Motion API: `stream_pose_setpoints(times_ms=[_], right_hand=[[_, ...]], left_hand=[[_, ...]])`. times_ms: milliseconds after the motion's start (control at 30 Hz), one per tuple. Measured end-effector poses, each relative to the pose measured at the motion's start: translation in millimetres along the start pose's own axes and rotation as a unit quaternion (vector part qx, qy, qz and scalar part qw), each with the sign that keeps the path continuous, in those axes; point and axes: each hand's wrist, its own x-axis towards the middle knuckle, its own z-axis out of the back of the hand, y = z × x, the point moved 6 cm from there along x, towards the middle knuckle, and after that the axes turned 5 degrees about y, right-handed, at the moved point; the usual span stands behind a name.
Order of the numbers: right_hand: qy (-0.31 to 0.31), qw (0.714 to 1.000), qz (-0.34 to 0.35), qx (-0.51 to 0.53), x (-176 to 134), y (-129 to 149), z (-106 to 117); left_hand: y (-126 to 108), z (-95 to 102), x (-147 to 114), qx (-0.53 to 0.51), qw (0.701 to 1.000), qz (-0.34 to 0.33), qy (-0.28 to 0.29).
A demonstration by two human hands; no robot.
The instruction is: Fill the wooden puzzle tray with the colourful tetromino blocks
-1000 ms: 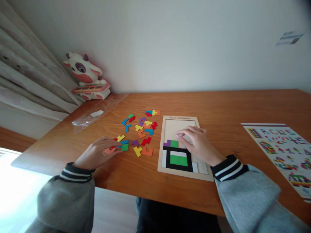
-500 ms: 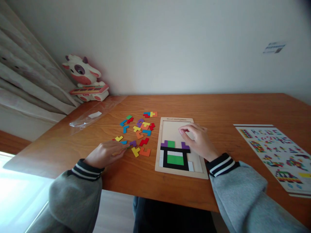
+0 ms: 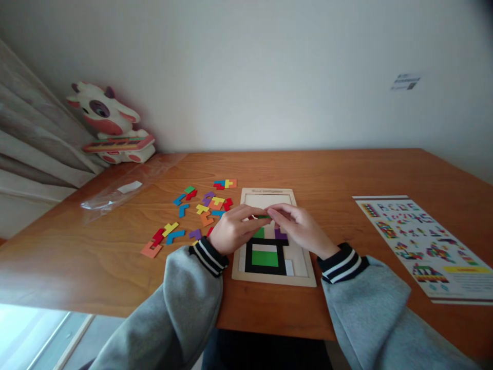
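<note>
Over the wooden puzzle board point(image 3: 310, 272), my left hand point(image 3: 239, 226) and my right hand point(image 3: 302, 228) meet at their fingertips. A green puzzle piece point(image 3: 264, 216) shows under the left fingers, which are closed on it. My right thumb and fingers are pinched together against the left fingertips; what is between them is hidden. On the board, black pieces point(image 3: 269, 241) frame a green block point(image 3: 264, 258). A purple piece point(image 3: 281, 235) lies above the black bar, and a white piece point(image 3: 289, 267) sits at lower right. The hands hide part of the board's middle.
Several coloured puzzle pieces point(image 3: 175, 235) are scattered left of the board. Behind them lies a clear plastic bag point(image 3: 111, 198), near a cow toy with a keyboard point(image 3: 115, 123). A printed pattern sheet point(image 3: 427, 252) rests at the right.
My left hand has moved right from the loose pieces to the board, bringing the green puzzle piece. My right hand stays over the board, its fingertips now meeting the left ones. The view has shifted slightly.
</note>
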Motion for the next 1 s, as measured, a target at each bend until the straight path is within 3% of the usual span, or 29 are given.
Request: stream_pose_setpoints(times_ms=[133,267,567,1000], right_hand=[[-0.032,0.999,-0.018,0.027,3,-12,10],[-0.076,0.996,-0.019,-0.045,3,-17,17],[0.007,0.974,0.032,-0.225,6,-13,4],[0.041,0.952,0.064,-0.298,3,-18,-1]], left_hand=[[0,-3.4,1,-0.018,0.999,-0.014,-0.024],[11,-1.0,-10,-0.023,1.000,-0.015,0.015],[11,-7.1,-21,-0.091,0.988,-0.012,0.128],[10,-6.3,-20,-0.113,0.987,-0.015,0.114]])
